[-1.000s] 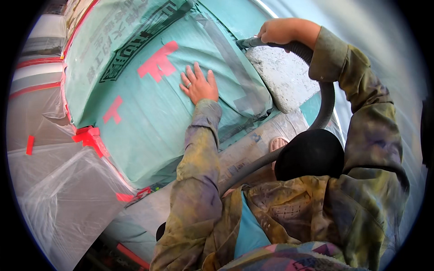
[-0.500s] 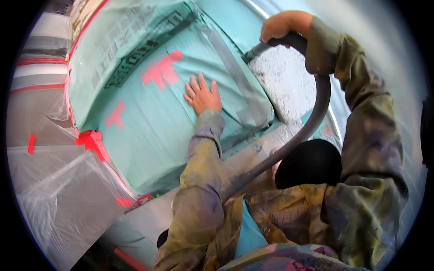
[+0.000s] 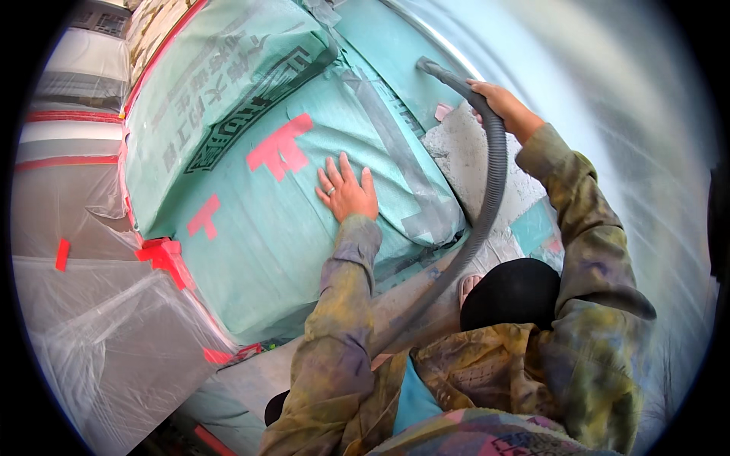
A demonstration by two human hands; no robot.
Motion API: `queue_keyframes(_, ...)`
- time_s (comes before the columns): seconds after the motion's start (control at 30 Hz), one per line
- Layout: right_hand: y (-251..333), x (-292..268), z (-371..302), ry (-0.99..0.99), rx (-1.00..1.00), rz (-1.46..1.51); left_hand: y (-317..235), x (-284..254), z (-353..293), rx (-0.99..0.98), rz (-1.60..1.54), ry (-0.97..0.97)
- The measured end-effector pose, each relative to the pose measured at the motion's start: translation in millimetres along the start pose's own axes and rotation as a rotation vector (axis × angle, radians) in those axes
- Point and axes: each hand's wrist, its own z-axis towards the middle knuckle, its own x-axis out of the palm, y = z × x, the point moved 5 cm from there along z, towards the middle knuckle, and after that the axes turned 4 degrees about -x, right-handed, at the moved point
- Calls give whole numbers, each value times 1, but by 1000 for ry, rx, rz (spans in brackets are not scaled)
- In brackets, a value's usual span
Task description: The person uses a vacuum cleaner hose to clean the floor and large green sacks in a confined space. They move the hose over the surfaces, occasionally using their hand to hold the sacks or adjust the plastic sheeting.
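Note:
My left hand (image 3: 351,188) lies flat, fingers spread, on a bulky form wrapped in green protective sheeting (image 3: 251,235). Pink tape pieces (image 3: 280,146) stick to the sheeting near its fingertips. My right hand (image 3: 502,105) grips a grey corrugated vacuum hose (image 3: 496,163) close to its far end. The hose's dark tip reaches onto a green-covered surface beyond the form. From my right hand the hose curves back past a pale, speckled slab (image 3: 475,144) toward my left forearm, where it passes out of sight.
Clear plastic film (image 3: 106,342) covers surfaces at the left, edged with red tape (image 3: 163,254). A pale translucent sheet (image 3: 646,152) rises along the right side. My bent knee (image 3: 513,295) and one sandalled foot (image 3: 469,287) are below the slab.
My right hand has come nearer, and the hose tip has shifted from the slab's edge to the green-covered surface farther off. My left hand stays on the sheeting; the view has shifted slightly.

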Motion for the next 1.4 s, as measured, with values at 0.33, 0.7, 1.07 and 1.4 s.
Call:
queue_keyframes(0.33, 40, 85, 138, 18, -198, 53, 8, -8, 2, -1, 21, -5)
queue_keyframes(0.7, 57, 78, 150, 88, -293, 26, 3, -10, 4, 3, -20, -53)
queue_keyframes(1.07, 150, 226, -66, 571, -357, -147, 14, -11, -9, 12, -169, -118)
queue_keyframes(1.4, 133, 328, -18, 644, -19, 29, 93, -53, -42, -41, -227, -73)
